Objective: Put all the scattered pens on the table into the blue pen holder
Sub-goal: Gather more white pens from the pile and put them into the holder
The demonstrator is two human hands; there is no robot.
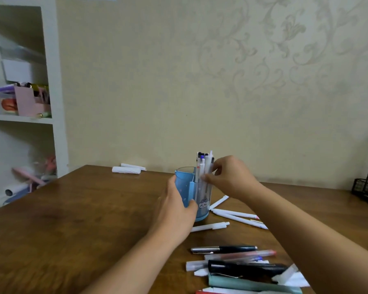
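Pens (203, 166): a bunch of white-bodied ones stands upright in the blue pen holder (197, 193) mid-table, right hand (228, 177) pinched around their upper barrels, fingertips closed on the bunch just above the rim. Left hand (174, 204) wraps the holder's near-left wall, steadying it. Risk one: the bunch sits in one compartment on the right-hand side, so weight is off-centre; if the left hand lets go while the right is pushing down or sideways, the holder likely tips toward the loose white pens (236, 216) just below the right wrist. Risk two: a tip catches the divider and a pen pops out when the pinch opens. Risk three: the right forearm hangs over the pile of pens (242, 266) at the table's (83, 219) near edge, well below the grip; a careless pull-back could sweep some off.
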